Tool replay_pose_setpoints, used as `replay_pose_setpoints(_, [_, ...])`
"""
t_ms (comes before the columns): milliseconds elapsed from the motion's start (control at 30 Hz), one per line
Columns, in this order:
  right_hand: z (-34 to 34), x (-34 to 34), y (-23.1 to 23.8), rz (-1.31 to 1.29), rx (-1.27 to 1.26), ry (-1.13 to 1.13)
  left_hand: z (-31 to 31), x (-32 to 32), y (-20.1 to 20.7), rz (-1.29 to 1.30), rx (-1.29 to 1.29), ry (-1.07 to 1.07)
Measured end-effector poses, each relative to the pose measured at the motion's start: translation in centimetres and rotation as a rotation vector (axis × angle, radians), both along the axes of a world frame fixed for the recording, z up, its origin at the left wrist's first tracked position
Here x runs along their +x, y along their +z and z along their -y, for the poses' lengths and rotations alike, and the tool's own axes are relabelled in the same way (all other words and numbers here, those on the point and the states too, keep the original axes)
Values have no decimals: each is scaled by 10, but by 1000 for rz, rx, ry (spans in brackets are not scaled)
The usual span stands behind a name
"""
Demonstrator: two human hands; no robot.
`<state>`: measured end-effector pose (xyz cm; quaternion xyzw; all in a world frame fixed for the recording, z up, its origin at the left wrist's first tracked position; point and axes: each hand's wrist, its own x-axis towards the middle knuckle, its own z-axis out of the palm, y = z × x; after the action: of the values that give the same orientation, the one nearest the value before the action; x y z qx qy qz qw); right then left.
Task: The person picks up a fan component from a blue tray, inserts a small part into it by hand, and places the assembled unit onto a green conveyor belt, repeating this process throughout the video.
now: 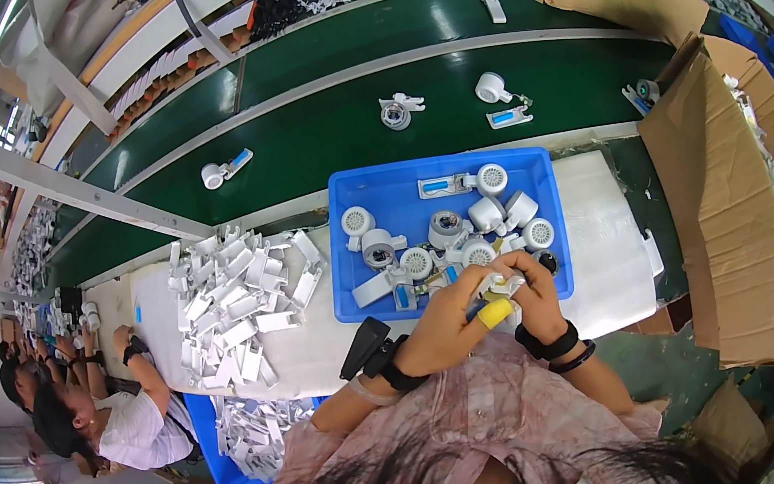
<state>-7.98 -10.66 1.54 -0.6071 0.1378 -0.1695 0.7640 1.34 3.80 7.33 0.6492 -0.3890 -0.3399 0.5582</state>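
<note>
One left hand (450, 327) and one right hand (540, 301) — fingers curled nearly closed — pinch a small white part (504, 286) over the near edge of the blue bin (394, 195). White covers (242, 295) heap left of it. Seemingly mid-adjustment; the next move likely calls for steady fingertips.

Pinkish plaid shirt (496, 386), black wristbands (548, 342), yellow thumb cover (495, 312)

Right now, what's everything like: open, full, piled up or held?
Left hand: closed on small white part
Right hand: closed on it too
Small white part: held, partly hidden
Blue tray: open, holding round-headed white parts
White pieces: heaped loosely
Cardboard box: open
Green belt: moving or still, can't tell
</note>
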Motion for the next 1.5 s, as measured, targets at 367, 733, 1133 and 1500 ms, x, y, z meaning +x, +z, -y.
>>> replay_pose_setpoints(367, [14,6,19,-3,-659,-163,-16,9,-47,-332,-4,88])
replay_pose_setpoints(733, [15,12,26,-43,-696,-151,-21,19,-47,-544,-51,78])
replay_pose_setpoints(1133, [11,18,25,-49,-695,-105,-26,27,-46,-571,42,-55])
replay_pose_setpoints(1500, [7,26,18,54,-827,-219,-24,31,-46,-790,42,-1])
